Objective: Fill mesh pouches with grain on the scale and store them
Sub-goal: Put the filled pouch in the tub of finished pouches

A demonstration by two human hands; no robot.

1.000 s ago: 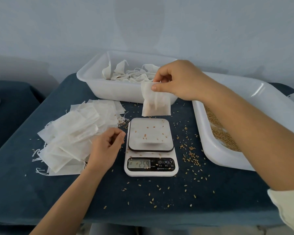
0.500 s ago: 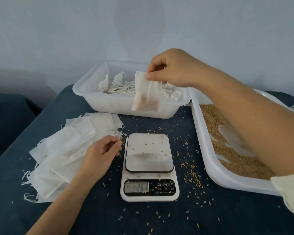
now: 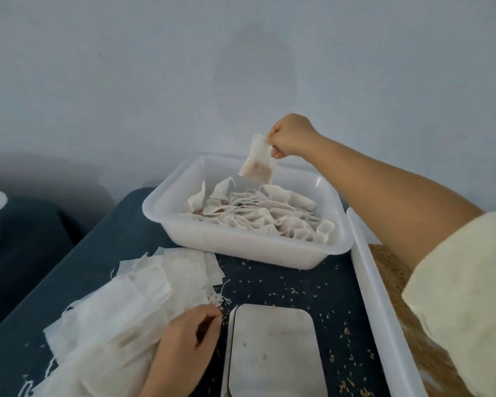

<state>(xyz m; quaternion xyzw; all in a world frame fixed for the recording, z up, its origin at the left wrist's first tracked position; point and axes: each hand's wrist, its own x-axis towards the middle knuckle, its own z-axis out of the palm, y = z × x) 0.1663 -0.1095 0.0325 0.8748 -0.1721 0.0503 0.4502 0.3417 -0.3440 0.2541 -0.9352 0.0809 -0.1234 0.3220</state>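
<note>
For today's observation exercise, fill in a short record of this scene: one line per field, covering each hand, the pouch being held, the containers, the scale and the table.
Right hand: pinches a filled pouch by its top, above the storage tub.
Storage tub: white, holds many filled pouches.
Left hand: rests on the pile of empty pouches, fingers loosely curled.
Scale: platform bare except for a few stray grains; display out of view.
Grain tray: white, at the right, holds grain.
Table: dark cloth, scattered grains.
</note>
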